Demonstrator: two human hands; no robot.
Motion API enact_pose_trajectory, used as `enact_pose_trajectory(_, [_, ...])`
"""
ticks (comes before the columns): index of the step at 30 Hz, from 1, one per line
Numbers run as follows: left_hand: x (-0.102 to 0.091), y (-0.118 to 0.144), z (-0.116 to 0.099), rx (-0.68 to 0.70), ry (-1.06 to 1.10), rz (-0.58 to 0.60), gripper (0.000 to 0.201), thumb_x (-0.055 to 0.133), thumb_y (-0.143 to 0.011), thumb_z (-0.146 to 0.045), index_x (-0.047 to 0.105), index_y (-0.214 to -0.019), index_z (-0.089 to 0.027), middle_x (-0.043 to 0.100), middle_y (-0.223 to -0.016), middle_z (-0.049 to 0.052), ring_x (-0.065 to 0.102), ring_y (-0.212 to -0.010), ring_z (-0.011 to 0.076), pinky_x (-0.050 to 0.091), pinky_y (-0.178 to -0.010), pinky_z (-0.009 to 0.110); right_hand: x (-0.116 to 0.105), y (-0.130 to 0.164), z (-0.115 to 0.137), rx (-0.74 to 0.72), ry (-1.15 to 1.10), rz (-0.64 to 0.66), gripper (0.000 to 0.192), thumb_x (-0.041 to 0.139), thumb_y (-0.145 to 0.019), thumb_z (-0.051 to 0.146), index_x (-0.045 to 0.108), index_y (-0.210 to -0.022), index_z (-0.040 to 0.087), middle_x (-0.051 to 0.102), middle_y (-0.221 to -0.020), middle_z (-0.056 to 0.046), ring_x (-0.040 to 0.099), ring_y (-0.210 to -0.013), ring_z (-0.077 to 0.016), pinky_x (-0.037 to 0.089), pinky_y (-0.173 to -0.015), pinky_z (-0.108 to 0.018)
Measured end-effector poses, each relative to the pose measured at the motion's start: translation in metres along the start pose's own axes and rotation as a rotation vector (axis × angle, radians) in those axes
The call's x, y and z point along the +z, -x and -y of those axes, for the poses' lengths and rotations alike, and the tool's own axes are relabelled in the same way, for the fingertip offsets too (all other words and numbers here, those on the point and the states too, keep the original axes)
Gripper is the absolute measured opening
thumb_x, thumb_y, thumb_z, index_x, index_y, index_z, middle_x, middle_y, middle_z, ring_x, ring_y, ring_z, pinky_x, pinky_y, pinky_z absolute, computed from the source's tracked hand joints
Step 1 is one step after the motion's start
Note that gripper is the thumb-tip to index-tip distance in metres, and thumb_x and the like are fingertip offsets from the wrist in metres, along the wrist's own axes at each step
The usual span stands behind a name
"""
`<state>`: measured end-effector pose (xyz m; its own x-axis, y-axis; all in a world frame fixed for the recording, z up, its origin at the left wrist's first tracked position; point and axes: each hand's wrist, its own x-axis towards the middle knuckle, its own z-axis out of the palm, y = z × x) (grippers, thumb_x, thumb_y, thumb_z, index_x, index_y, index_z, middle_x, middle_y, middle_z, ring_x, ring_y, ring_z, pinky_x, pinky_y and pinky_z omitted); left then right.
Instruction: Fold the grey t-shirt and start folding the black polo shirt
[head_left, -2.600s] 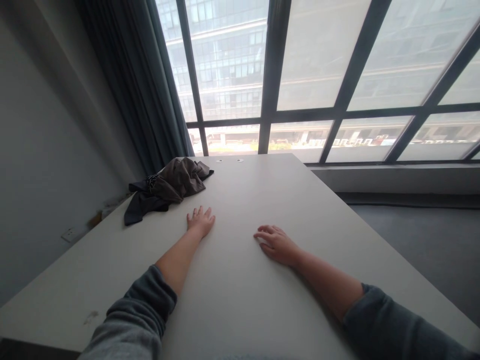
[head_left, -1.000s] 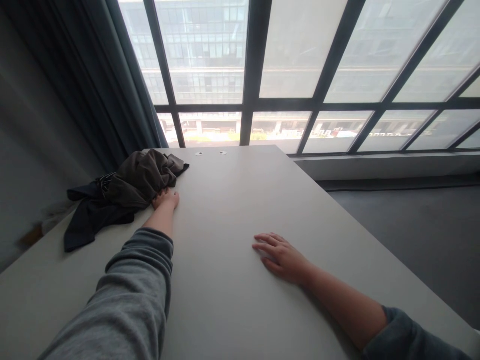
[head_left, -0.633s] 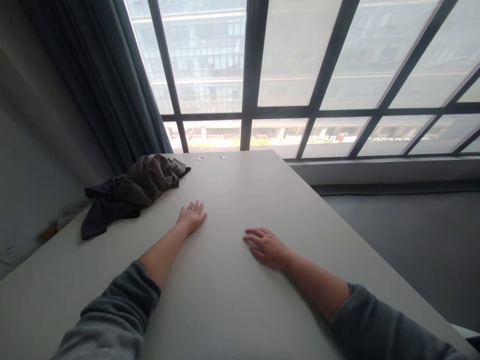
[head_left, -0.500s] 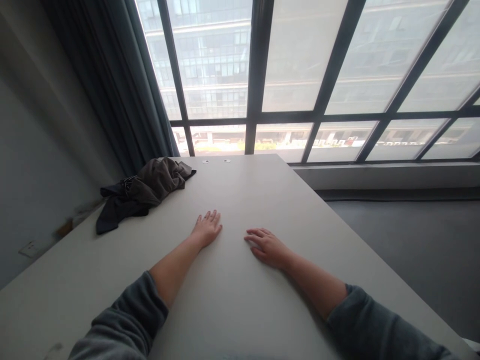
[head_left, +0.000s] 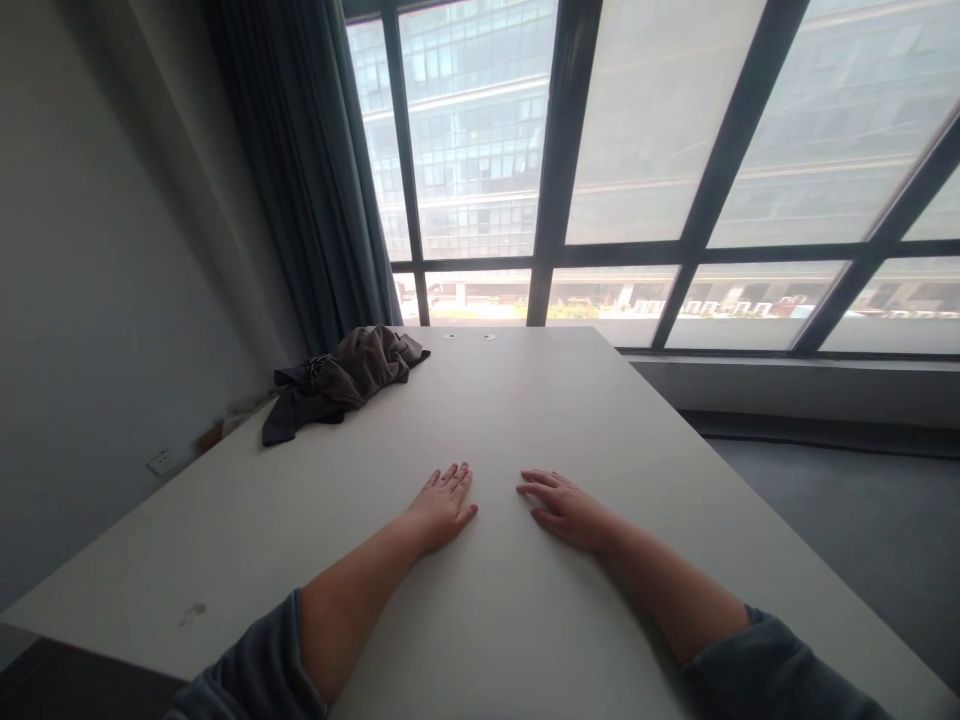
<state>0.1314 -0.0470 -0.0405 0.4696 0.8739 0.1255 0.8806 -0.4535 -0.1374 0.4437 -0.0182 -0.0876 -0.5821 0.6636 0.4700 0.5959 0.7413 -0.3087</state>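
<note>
My left hand lies palm down on the white table, fingers stretched out and the thumb pointing right. Across a small gap, my right hand rests on the same tabletop with its fingers spread and pointing left. Neither hand holds anything, and the two do not touch. Beyond my left hand, toward the far left edge of the table, lies a crumpled heap of dark brown and black cloth. It looks like a garment, but its exact kind is unclear.
Two small white round fittings, one of them a disc, sit at the table's far end. A dark curtain hangs behind the cloth. Large framed windows stand beyond the table. A wall socket is at left, grey floor at right.
The view has turned left, so the scene has shifted right and the table's near left corner shows. My left hand has come slightly closer to me, its thumb further out. Both hands stay on the table.
</note>
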Motion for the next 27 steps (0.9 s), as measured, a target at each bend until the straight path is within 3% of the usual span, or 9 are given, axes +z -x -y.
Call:
enact_pose_trajectory(8, [-0.008,0.011,0.017,0.065,0.080,0.001,0.072,0.038,-0.106,-0.052,0.028,-0.171,-0.023,0.016,-0.179,0.006,0.014,-0.167,0.0222,0.010,-0.135,0.044,-0.001,0.001,0.009,0.010,0.046,-0.030,0.050,0.059,-0.097,0.034,0.067,-0.146,0.024,0.051,-0.163,-0.013,0.047,-0.151,-0.0321,0.033,-0.129,-0.054])
enact_pose_trajectory(18, [-0.001,0.006,0.022,0.084,0.090,-0.032,0.072,0.039,-0.106,-0.053,0.030,-0.171,-0.025,0.019,-0.178,0.005,0.016,-0.166,0.0239,0.011,-0.135,0.044,0.004,0.012,0.015,0.025,0.155,0.007,0.057,0.054,-0.105,0.043,0.055,-0.159,0.027,0.041,-0.170,-0.014,0.035,-0.159,-0.0333,0.024,-0.130,-0.060])
enact_pose_trajectory(27, [-0.003,0.005,0.020,0.072,0.097,-0.008,0.073,0.040,-0.104,-0.052,0.031,-0.171,-0.023,0.019,-0.179,0.006,0.016,-0.166,0.0247,0.011,-0.135,0.045,-0.004,0.021,0.014,0.027,0.116,0.031,0.057,0.058,-0.102,0.042,0.057,-0.157,0.027,0.042,-0.170,-0.011,0.038,-0.158,-0.0327,0.025,-0.131,-0.057])
